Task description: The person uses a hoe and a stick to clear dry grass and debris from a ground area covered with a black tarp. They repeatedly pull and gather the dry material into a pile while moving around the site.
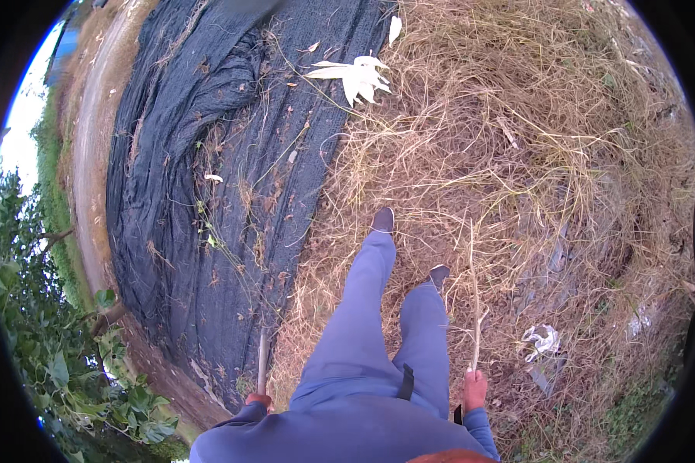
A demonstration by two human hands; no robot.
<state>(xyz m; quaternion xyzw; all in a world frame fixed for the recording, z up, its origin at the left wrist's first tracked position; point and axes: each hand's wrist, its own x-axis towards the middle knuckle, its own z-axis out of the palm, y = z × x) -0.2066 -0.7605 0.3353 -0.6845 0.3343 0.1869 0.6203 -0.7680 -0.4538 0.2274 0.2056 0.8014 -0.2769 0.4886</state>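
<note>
My left hand (pixel 259 400) is closed around a pole (pixel 263 359), which looks like a wooden tool handle. Its far end is hard to make out against a dark shade net (pixel 231 301). On the other side, my right hand (pixel 474 391) grips a thin dry stick (pixel 475 301) that points away from me and has a short side twig. Dry cut grass (pixel 440 173) lies under the stick and around my feet. The net, with its bunched folds, spreads to my left and carries bits of dry leaf and a trailing green vine (pixel 211 238).
A pale cluster of husks or leaves (pixel 356 78) rests at the net's far edge. To my right lie a crumpled white plastic bag (pixel 541 341) and plastic scraps (pixel 541 379). Beyond the net run a dirt path (pixel 92 127) and a leafy tree (pixel 58 370).
</note>
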